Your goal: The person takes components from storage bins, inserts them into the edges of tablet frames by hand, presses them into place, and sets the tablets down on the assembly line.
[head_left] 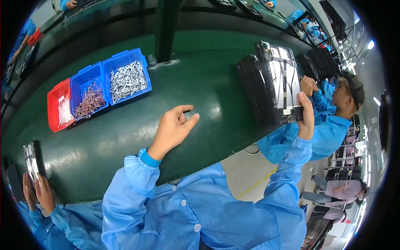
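My left hand [173,130] hovers over the green tabletop [196,146] near the middle. Its thumb and index finger are apart with nothing between them, and the other fingers are curled. My right hand [307,114] grips the near right edge of a flat black-and-silver electronic module [285,81], crossed by dark ribbon cables. This module is tilted at the top of a stack of similar dark modules [251,81]. How far the held module is lifted off the stack I cannot tell. The fingers under its edge are partly hidden.
At the left stand a red bin [53,109] of white pieces, a blue bin [75,85] of brownish pieces and another blue bin [143,68] of silvery strips. A dark post [166,33] rises behind. Co-workers sit close on the right [321,125] and left [71,225].
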